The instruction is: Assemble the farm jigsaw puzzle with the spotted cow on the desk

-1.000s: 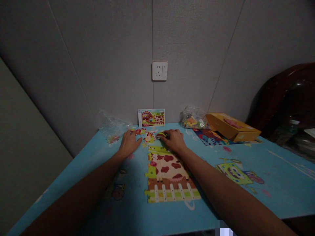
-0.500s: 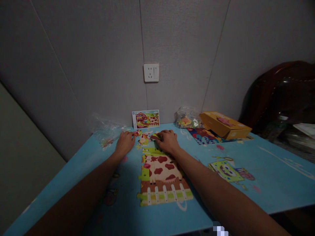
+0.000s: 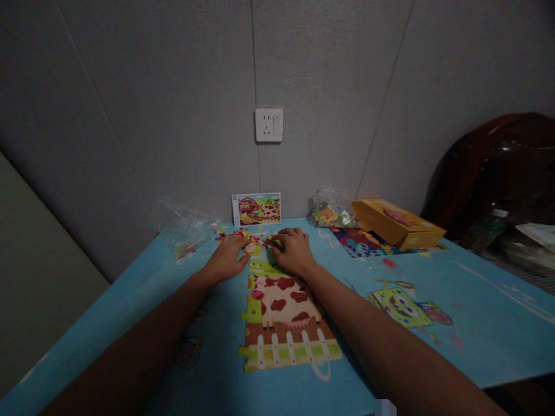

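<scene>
A partly joined jigsaw puzzle point(image 3: 288, 318) of a red-spotted cow behind a white fence lies flat in front of me. Beyond its top edge, loose puzzle pieces point(image 3: 252, 245) sit close together between my hands. My left hand point(image 3: 226, 258) rests beside them with thumb and fingers apart, its fingertips at the pieces; I see nothing gripped in it. Bent over a green and yellow puzzle piece point(image 3: 273, 239), my right hand point(image 3: 295, 249) pinches it just above the puzzle's top edge. Its fingers partly hide that piece.
Against the wall leans a farm picture card point(image 3: 259, 209). Left of it lies a clear plastic bag point(image 3: 186, 226); to the right are a bag of pieces point(image 3: 332, 211), an orange box point(image 3: 399, 224) and a dark blue picture sheet point(image 3: 358, 241). A blue patterned cloth covers the table point(image 3: 433, 364).
My left hand has moved right and toward me, its thumb now spread toward the loose pieces. My right hand stays near the same spot with its piece. The view has shifted slightly.
</scene>
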`<act>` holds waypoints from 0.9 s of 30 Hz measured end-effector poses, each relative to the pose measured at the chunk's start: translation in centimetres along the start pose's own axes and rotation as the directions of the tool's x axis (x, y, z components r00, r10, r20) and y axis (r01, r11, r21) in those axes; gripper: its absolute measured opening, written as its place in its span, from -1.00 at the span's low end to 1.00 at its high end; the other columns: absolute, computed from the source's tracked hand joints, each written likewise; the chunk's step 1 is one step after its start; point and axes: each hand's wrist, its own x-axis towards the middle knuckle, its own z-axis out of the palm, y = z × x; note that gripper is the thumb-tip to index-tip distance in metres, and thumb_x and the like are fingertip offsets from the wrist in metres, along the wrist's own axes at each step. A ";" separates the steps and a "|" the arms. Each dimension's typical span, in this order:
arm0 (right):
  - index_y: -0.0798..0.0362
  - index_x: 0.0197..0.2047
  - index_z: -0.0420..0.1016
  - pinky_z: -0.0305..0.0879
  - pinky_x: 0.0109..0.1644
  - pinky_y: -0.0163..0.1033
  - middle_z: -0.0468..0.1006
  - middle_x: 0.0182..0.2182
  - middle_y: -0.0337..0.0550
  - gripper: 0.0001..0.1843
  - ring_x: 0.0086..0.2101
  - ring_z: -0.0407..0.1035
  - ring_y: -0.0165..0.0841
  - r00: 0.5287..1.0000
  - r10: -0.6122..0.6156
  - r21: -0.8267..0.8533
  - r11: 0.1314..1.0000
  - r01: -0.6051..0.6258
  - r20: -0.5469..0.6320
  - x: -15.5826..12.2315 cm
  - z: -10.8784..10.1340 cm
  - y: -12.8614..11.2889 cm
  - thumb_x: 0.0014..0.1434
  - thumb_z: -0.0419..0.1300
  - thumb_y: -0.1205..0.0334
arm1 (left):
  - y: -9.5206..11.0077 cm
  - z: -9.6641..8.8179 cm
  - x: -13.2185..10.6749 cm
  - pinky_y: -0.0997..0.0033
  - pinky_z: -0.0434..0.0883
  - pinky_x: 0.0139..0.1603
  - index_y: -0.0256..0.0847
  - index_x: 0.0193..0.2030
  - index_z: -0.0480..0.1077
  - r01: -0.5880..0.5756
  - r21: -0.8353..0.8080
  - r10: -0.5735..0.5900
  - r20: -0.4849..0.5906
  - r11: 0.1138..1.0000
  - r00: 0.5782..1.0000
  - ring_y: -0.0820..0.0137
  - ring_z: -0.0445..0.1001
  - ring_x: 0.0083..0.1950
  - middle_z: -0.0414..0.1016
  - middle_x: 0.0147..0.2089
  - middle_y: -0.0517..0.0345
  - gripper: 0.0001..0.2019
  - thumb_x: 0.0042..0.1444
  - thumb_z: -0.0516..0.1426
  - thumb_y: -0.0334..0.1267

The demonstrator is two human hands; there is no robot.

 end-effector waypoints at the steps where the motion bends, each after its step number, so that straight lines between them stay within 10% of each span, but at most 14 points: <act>1: -0.05 0.01 0.58 0.04 0.08 -0.01 0.50 0.02 -0.03 -0.64 0.03 0.19 -0.11 1.000 -0.005 0.001 1.000 0.005 0.003 0.0 0.0 0.0 0.17 0.16 0.13 | 0.1 0.0 0.1 -0.02 0.18 0.31 -0.30 0.08 0.44 0.011 -0.008 -0.011 0.003 1.000 1.000 0.09 0.35 0.19 0.48 0.11 -0.13 -0.62 0.15 0.08 -0.23; 18: -0.07 0.08 0.52 0.02 0.07 -0.03 0.50 0.00 -0.07 -0.57 0.01 0.21 -0.12 0.992 -0.128 -0.017 0.992 0.128 0.019 -0.3 0.1 -0.3 0.13 0.21 0.11 | 0.2 -0.1 0.4 0.15 0.38 0.12 -0.22 0.16 0.39 0.145 -0.121 -0.147 -0.012 0.982 0.989 0.17 0.46 0.01 0.49 -0.03 0.00 -0.48 0.02 0.27 -0.24; 27: 0.02 0.29 0.28 0.04 0.07 -0.08 0.49 0.05 -0.04 -0.40 0.01 0.22 -0.15 0.961 -0.275 0.037 0.961 0.274 0.018 -0.9 -0.1 -1.2 0.19 0.19 0.15 | 1.9 -1.2 -0.1 0.16 0.36 0.17 -0.18 0.03 0.44 -0.090 -0.297 0.046 -0.151 0.951 0.987 0.24 0.43 0.08 0.49 0.01 0.02 -0.71 0.17 0.11 -0.40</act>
